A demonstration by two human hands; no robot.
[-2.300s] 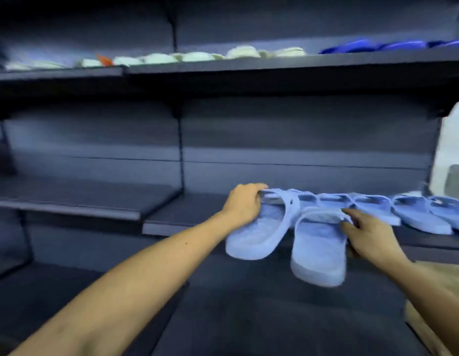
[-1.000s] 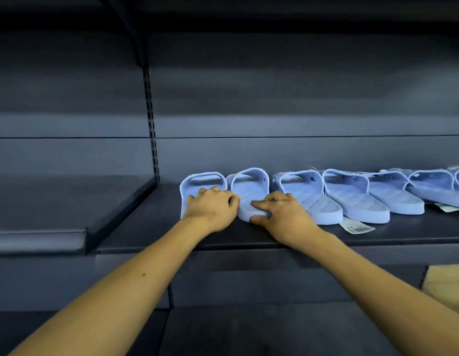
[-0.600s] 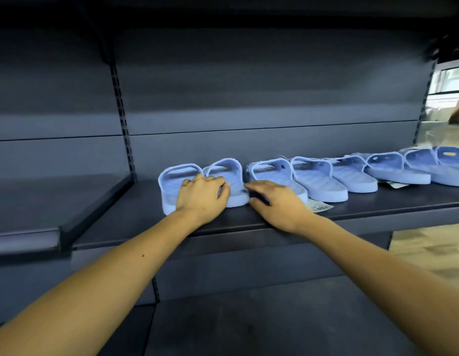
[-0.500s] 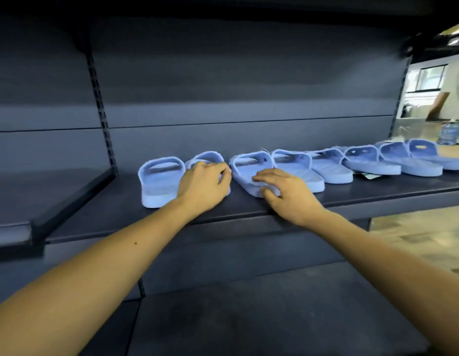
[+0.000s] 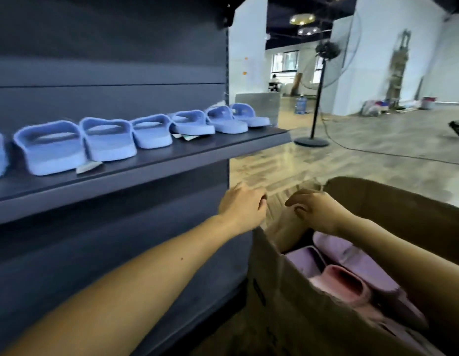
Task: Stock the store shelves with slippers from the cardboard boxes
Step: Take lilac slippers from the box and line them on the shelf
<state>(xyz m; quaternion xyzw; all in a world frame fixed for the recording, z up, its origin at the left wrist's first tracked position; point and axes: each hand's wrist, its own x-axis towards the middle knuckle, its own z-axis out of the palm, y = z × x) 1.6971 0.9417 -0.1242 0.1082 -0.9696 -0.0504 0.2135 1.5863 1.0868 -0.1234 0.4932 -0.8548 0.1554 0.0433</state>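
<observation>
Slippers in box: I see pink slippers (image 5: 344, 281) and lilac slippers (image 5: 308, 260) lying close together inside the cardboard box (image 5: 300, 317).
Slippers on shelf: a row of blue slippers (image 5: 107, 140) sits side by side on the shelf (image 5: 171, 155), up and left of the box.
Left hand (image 5: 242, 206): above the box's left corner, fingers loosely curled, holding nothing.
Right hand (image 5: 318, 211): over the box's open top, near the left hand but apart. It looks loosely curled and empty, though the blur leaves me unsure.
Beyond the box: a standing fan (image 5: 326, 51) on the floor, and a water bottle (image 5: 299, 105) farther back.
</observation>
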